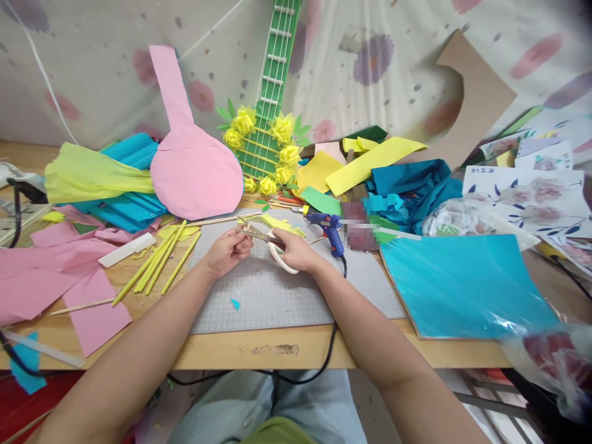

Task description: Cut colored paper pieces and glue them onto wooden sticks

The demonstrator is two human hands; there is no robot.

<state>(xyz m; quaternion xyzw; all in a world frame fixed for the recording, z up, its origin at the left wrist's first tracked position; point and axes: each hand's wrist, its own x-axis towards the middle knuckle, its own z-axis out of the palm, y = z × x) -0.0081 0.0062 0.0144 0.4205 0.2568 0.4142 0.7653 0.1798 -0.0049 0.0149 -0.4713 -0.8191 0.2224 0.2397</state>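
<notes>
My right hand [296,250] grips a pair of scissors [279,256] with white handles, its fingers in the loops. The blades point left toward my left hand [230,251], whose fingers are pinched together at the blade tips. What those fingers hold is too small to make out. Both hands are over a grey cutting mat [263,302]. A small blue scrap [235,304] lies on the mat below my left hand. Right of my right hand is a blue glue gun [330,231] with a black cord.
Behind stand a pink banjo-shaped cutout [197,172] and a green instrument with yellow flowers [263,145]. Yellow sticks [157,262] and pink paper [50,277] lie left. A blue sheet [467,287] lies right. The cord hangs over the table's front edge [222,351].
</notes>
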